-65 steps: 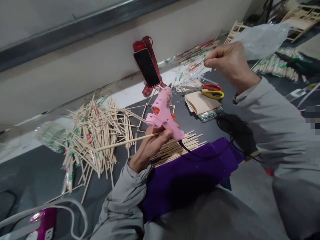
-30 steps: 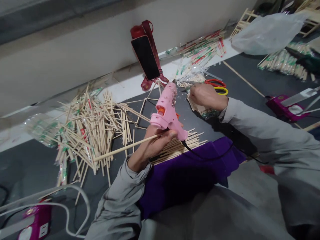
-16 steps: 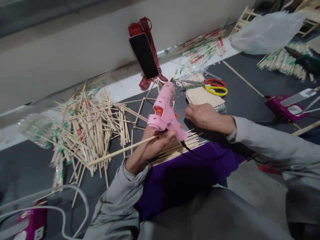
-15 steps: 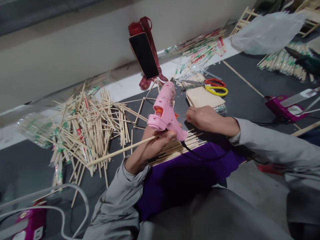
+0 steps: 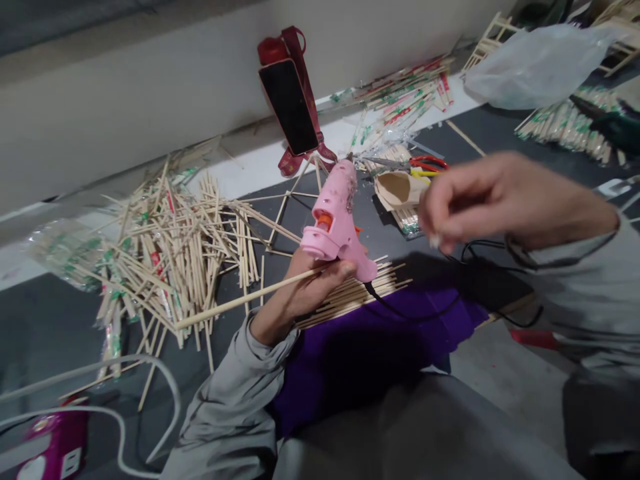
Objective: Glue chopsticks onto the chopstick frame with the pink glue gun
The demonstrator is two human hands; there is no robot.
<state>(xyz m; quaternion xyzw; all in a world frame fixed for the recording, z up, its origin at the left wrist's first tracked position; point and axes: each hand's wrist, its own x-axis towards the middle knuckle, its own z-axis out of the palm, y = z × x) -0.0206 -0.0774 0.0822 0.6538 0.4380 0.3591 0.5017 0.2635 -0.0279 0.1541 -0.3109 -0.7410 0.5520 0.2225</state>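
Observation:
My left hand (image 5: 317, 283) is wrapped round the handle of a pink glue gun (image 5: 333, 217), its nozzle pointing up and away. A long wooden stick (image 5: 245, 300) passes out to the left between that hand and the gun. My right hand (image 5: 480, 200) is raised at the right, thumb and fingers pinched on a small whitish bit (image 5: 435, 240), too blurred to identify. Behind it lies a piece of tan card (image 5: 397, 190), now bent, beside scissors (image 5: 427, 163). Thin sticks (image 5: 350, 297) lie in a row beneath my left hand.
A large pile of sticks (image 5: 185, 260) covers the left. A stick frame (image 5: 280, 220) stands behind the gun. A phone (image 5: 289, 107) leans on a red bottle (image 5: 273, 50). Purple cloth (image 5: 350, 360) lies at the near edge, crossed by the black cord (image 5: 400, 313).
My right hand has lifted off the area by the card and moved right, nearer the camera. The card's shape has changed from flat to curled. My left hand and the gun have barely shifted.

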